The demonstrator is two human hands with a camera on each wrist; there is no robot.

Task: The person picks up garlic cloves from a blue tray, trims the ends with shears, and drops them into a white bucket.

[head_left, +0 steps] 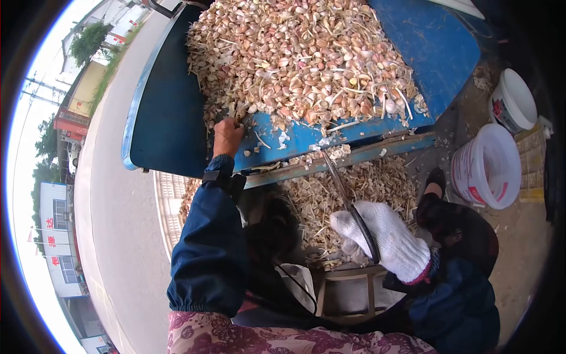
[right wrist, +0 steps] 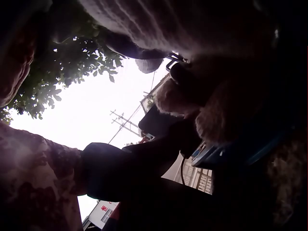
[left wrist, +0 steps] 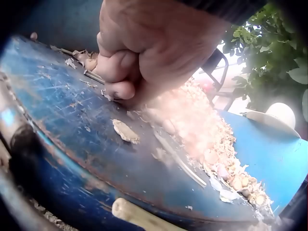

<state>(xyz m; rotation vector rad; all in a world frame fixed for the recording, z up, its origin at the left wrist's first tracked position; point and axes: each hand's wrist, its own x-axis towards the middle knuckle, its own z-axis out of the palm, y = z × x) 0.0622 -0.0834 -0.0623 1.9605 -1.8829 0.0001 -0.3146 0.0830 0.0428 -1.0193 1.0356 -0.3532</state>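
A heap of garlic cloves (head_left: 306, 65) with dry stalks and peel fills the blue metal tray (head_left: 159, 112). My bare left hand (head_left: 227, 137) bends its fingers at the heap's near-left edge, down by the tray floor. In the left wrist view the curled fingers (left wrist: 118, 67) lie right beside a bit of garlic (left wrist: 88, 61) and a stalk; the inside of that hand is hidden. My right hand (head_left: 386, 236), in a white knit glove, grips a curved dark metal rod (head_left: 345, 192). The rod's far end reaches the tray's front lip. The right wrist view is mostly dark.
Beneath the tray lies a pile of stalks and peel (head_left: 348, 186). Two white buckets (head_left: 486, 165) stand at the right, beside a yellow crate (head_left: 533, 156). A pale plastic basket (head_left: 168, 200) sits left below the tray, next to the road (head_left: 112, 177).
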